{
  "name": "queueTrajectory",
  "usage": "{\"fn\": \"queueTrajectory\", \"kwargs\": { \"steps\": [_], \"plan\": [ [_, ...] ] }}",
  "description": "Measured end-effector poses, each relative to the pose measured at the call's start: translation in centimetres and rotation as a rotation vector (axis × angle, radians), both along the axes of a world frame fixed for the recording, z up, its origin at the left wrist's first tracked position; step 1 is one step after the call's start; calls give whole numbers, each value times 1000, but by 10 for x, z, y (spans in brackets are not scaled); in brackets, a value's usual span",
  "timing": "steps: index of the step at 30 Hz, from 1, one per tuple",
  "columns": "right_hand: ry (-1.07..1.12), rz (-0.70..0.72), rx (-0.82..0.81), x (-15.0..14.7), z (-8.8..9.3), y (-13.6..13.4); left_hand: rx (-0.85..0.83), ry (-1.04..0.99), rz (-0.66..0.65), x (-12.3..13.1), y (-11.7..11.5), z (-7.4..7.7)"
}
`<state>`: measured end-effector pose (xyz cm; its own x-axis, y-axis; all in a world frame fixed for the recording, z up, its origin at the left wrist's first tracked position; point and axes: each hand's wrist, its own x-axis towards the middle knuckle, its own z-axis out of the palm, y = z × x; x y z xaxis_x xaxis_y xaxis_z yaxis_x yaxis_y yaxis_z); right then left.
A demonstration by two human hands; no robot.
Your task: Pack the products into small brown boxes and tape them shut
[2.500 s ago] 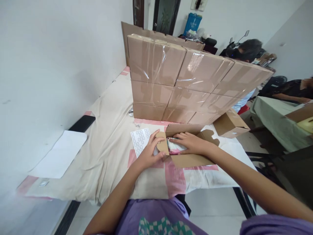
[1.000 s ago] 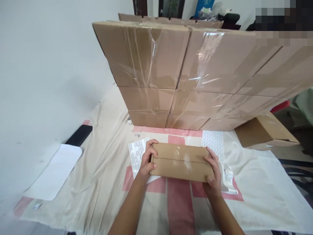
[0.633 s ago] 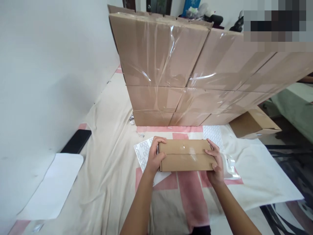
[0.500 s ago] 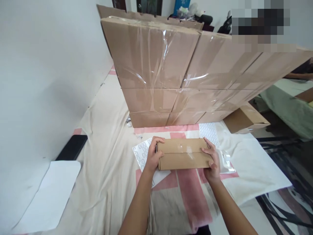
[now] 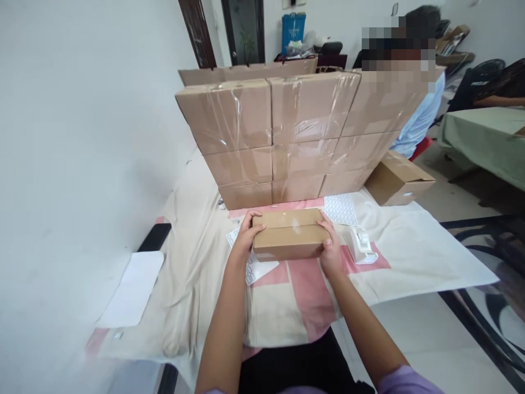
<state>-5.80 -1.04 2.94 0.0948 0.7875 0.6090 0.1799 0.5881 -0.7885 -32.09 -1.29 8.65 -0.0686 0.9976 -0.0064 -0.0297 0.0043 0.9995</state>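
A small closed cardboard box (image 5: 290,241) with clear tape across its top seam is held between both my hands. My left hand (image 5: 245,236) grips its left end, thumb on the top. At the right end, my right hand (image 5: 330,249) has its fingers on the top edge and the thumb on the near side. Under the left part of the box lies a sheet of printed stickers (image 5: 256,271), partly hidden. A white tape dispenser (image 5: 361,246) stands to the right of my right hand, and another sticker sheet (image 5: 341,209) lies beyond it.
A wall of taped cardboard boxes (image 5: 301,115) stands across the back of the cloth-covered table (image 5: 192,246). Right of it sits an open cardboard box (image 5: 400,178). A black phone-like object (image 5: 155,237) and white paper (image 5: 133,287) lie left. Behind the wall is a person (image 5: 420,128).
My view has lifted and drawn back, showing more of the room and the person. The box has tilted so its near side shows; both hands keep hold of it.
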Motion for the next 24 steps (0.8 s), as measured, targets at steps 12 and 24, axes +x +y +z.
{"fn": "queueTrajectory", "kwargs": {
  "steps": [12, 24],
  "plan": [
    [14, 49, 15, 5, -3, 6, 87, 696, -105, 20, 8, 52],
    [6, 67, 67, 2, 0, 8, 156, 893, -130, 31, 18, 49]
  ]
}}
